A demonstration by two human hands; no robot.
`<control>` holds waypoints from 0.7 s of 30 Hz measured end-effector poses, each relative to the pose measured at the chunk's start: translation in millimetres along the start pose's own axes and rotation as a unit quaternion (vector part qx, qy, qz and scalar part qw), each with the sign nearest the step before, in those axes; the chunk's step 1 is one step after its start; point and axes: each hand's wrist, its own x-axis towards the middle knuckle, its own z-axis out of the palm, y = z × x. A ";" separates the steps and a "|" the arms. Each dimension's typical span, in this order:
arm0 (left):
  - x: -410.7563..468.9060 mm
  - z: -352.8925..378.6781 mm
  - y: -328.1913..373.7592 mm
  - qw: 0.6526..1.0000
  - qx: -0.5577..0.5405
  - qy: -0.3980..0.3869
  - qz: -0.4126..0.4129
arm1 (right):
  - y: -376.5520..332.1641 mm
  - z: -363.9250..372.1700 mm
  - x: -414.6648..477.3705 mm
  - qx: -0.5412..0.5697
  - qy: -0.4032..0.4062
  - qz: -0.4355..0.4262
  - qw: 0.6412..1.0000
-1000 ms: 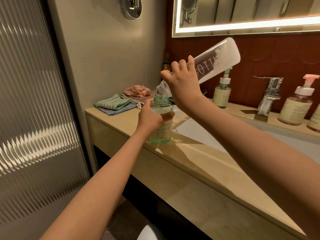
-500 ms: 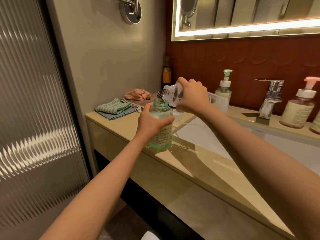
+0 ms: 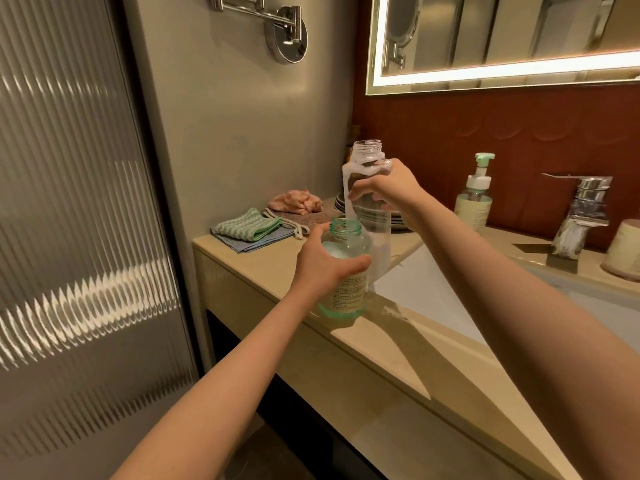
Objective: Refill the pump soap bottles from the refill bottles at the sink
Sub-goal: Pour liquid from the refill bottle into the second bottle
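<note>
My left hand (image 3: 323,270) is gripping the green pump soap bottle (image 3: 348,245), fingers curled round its body; the bottle is standing uncapped on the counter's (image 3: 263,268) near edge, left of the sink (image 3: 433,282); my right hand (image 3: 389,192) is holding the clear refill bottle (image 3: 369,159) upright just beyond it, mouth open, white soap streaking its side.

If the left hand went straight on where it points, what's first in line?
The left hand grips the green soap bottle; just beyond is the clear refill bottle, probably first, though depth is unclear.
</note>
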 end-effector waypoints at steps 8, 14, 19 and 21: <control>1.8 -2.1 -3.1 1.000 -0.002 -0.011 -0.001 | 9.0 34.3 10.7 0.069 -0.034 0.017 0.997; 2.7 -1.5 -5.8 1.000 0.005 -0.006 0.001 | 19.8 52.0 25.0 0.101 -0.103 -0.019 0.989; 3.4 -1.6 -5.1 1.000 -0.004 -0.011 -0.001 | 26.7 49.2 26.6 0.137 -0.144 0.004 0.980; 3.8 -1.8 -5.0 1.000 -0.001 -0.012 0.002 | 30.2 44.6 24.5 0.135 -0.175 0.035 0.975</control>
